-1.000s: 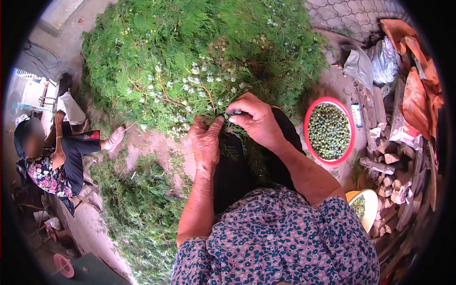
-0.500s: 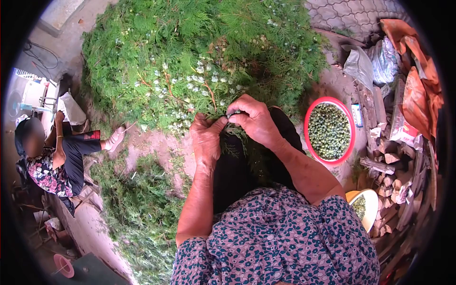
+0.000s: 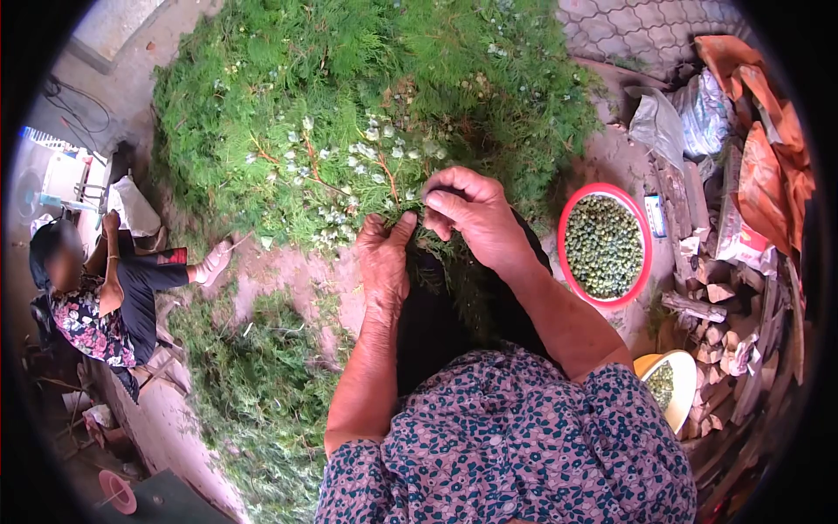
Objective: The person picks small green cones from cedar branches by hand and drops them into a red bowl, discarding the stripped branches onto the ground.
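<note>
Sprig (image 3: 426, 236) pinched in left fingers (image 3: 403, 230), right fingers (image 3: 448, 205) curled, hold unclear, packet (image 3: 655, 217) lettering illegible

We see a loose mauve-pink fabric shirt (image 3: 524, 445) printed with dark teal flowers, worn with black cloth trousers (image 3: 421, 327).
Its short, wide sleeves (image 3: 353, 472) carry the same dense pattern.

Orange sheeting (image 3: 759, 170) near firewood (image 3: 712, 334) at right, a pink object (image 3: 117, 491), possibly a bowl, at lower left
</note>
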Tool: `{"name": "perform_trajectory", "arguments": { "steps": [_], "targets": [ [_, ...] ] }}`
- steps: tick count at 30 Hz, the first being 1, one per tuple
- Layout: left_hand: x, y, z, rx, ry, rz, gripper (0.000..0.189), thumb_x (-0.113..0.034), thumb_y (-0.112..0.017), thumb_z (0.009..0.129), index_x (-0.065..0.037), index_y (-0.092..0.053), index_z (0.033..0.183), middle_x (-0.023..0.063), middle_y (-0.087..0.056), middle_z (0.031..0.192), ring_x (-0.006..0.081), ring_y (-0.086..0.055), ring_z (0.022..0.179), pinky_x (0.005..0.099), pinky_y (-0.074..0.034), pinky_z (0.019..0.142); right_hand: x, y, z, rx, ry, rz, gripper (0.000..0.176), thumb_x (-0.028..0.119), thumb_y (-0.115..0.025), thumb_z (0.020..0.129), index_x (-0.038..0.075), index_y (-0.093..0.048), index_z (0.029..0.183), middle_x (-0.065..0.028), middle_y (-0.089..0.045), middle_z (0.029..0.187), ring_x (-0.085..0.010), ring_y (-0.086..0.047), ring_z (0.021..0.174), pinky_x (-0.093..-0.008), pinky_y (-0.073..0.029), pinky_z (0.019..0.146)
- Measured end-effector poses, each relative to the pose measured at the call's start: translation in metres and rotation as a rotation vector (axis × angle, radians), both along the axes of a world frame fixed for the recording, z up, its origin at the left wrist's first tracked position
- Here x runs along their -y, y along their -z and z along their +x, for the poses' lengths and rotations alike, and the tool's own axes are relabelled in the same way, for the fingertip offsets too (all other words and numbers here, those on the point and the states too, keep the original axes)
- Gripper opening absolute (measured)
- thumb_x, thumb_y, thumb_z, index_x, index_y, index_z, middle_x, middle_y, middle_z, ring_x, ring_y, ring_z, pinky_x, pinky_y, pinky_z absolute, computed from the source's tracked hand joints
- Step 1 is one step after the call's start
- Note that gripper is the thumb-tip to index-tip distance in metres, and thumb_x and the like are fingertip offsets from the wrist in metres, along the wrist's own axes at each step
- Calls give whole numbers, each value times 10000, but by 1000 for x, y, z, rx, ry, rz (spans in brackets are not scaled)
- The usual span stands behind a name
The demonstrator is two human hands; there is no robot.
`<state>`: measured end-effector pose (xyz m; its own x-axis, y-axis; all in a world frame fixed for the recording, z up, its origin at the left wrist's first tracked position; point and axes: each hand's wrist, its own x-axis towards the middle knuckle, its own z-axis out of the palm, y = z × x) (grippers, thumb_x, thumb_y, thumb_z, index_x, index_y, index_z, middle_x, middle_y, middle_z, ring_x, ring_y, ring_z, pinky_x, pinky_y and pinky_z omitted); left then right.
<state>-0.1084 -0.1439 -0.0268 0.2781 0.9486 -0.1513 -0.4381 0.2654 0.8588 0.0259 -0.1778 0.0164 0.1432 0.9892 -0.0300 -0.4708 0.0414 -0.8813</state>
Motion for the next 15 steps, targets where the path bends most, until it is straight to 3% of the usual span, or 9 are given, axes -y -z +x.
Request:
{"name": "perform_trajectory", "arguments": {
  "steps": [2,4,6,8,15],
  "targets": [
    [-1,3,1,-14,3,47,116,44,-576,810,-48,-578,880,33,-623,866,95,-561,756,239,-460,682,-3,-2,-1,24,28,24,145,41,-570,827,-27,-583,954,-53,-571,768,-87,-538,586,-226,-435,479],
    [3,-4,3,20,-27,-8,116,-8,-617,798,-60,-604,900,29,-637,851,96,-580,716,233,-478,635,-8,0,0,407,69,9,158,52,-585,816,-26,-607,952,-60,-581,764,-95,-552,578,-229,-440,468],
    [3,-5,6,35,-38,-21,110,-8,-618,797,-61,-606,892,25,-636,846,96,-580,713,234,-478,619,-14,11,-1,513,103,18,157,39,-604,785,-14,-621,932,-70,-590,761,-110,-565,597,-251,-456,506],
    [3,-6,6,51,-49,-34,105,-7,-619,796,-63,-608,884,22,-636,841,96,-579,709,234,-477,602,-18,19,0,824,130,180,180,29,-588,805,-1,-611,981,-20,-567,789,-71,-519,547,-213,-436,499],
    [-1,-14,1,29,-72,-232,114,-93,-674,770,-86,-614,867,22,-633,798,124,-586,653,258,-461,504,-13,19,-2,603,94,61,178,-14,-599,780,3,-591,956,-18,-551,776,-56,-508,588,-214,-459,521]
  ]
}}
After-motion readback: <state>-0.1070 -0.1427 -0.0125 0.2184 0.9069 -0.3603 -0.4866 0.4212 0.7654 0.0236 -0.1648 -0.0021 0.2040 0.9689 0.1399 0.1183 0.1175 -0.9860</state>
